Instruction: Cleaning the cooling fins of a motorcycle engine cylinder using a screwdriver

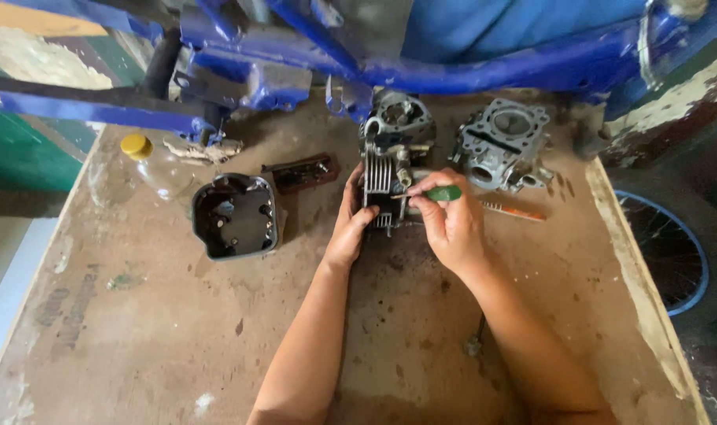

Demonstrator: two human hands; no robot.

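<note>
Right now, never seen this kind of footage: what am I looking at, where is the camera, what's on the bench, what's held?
There is one picture, taken by a camera on a person's head looking down at their own bare hands. No robot is involved. The left hand steadies a finned metal engine part standing on a worn, stained workbench. The right hand holds a green-handled screwdriver with its tip at that part. Further right sits a second grey engine casting, and an orange-handled tool lies near it. To the left lie a dark engine cover, open side up, and a clear bottle with a yellow cap. A blue metal frame crosses the top.
</note>
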